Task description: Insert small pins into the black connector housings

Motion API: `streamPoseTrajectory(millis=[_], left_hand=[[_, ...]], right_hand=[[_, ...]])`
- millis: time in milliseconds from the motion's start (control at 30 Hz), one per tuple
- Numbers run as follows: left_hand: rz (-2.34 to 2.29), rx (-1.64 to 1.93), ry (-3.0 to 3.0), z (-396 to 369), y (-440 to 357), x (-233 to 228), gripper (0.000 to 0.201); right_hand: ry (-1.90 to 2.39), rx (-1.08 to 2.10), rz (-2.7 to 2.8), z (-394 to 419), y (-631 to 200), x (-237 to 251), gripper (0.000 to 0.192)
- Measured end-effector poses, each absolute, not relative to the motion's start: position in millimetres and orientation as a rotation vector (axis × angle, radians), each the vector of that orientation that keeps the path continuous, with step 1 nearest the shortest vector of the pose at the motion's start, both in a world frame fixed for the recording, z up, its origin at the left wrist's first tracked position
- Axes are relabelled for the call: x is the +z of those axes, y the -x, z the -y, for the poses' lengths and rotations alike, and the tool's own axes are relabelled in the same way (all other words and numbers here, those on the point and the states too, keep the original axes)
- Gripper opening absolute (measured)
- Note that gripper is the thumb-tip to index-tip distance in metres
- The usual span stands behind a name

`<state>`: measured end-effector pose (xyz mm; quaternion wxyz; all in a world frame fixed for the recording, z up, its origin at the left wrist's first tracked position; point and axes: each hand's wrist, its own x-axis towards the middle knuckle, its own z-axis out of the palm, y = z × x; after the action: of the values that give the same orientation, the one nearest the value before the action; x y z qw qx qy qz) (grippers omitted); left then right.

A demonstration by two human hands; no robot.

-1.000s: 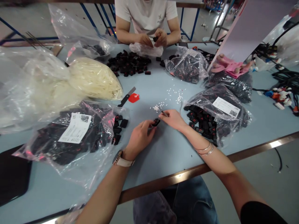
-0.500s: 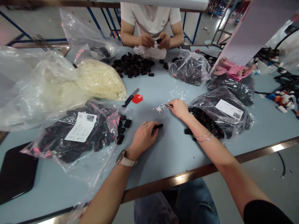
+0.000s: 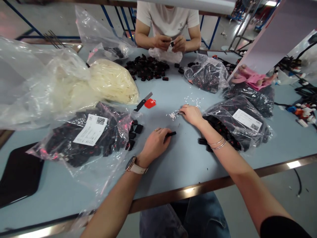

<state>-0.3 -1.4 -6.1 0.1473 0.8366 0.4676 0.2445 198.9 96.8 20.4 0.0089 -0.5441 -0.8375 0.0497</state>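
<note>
Two bare hands work at centre frame over a pale blue table (image 3: pixel 178 165). The left hand (image 3: pixel 155 145), w/ a watch on its wrist, rests on the tabletop, fingers curled shut around a small black connector (image 3: pixel 170 134) whose end pokes out to the right. The right hand (image 3: pixel 192 114), bangles on the wrist, sits just above and right of it, fingertips pinched on a thin metal tool (image 3: pixel 180 112) whose tip touches a scatter of tiny white pins (image 3: pixel 172 115). Whether a pin is actually caught I can't tell; too small. Risks, as a judgement: the pins are loose and light, so a nudge from the tool or a sleeve could flick them across the table or off the near edge; a weak pinch could drop one en route to the connector. The open bag of black parts (image 3: pixel 232 125) lies touching the right forearm, so an elbow shift could spill more pieces. Left of centre, another labelled bag (image 3: pixel 91 135). Mid-frame, a knife w/ a red tab (image 3: pixel 146 102) lies near, blade exposed. At top centre, a second person's hands (image 3: pixel 170 43) handle a similar part, well apart.
</note>
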Motion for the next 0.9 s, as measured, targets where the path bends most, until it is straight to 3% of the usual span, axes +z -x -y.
streamPoseTrajectory(millis=[267,433,633,900], left_hand=[[-1.317,0.764,-2.391,0,0,-8,0.015],[-1.325,0.846,-2.304,0,2,-10,0.018],[-1.383,0.823,-2.178,0,4,-9,0.022],[-1.399,0.892,-2.199,3,3,-7,0.025]], right_hand=[[1.699,0.286,2.361,-92,-198,33,0.025],[1.463,0.688,2.123,-59,-187,50,0.021],[1.386,1.184,1.930,-29,-174,31,0.025],[1.355,1.191,1.823,-31,-176,8,0.025]])
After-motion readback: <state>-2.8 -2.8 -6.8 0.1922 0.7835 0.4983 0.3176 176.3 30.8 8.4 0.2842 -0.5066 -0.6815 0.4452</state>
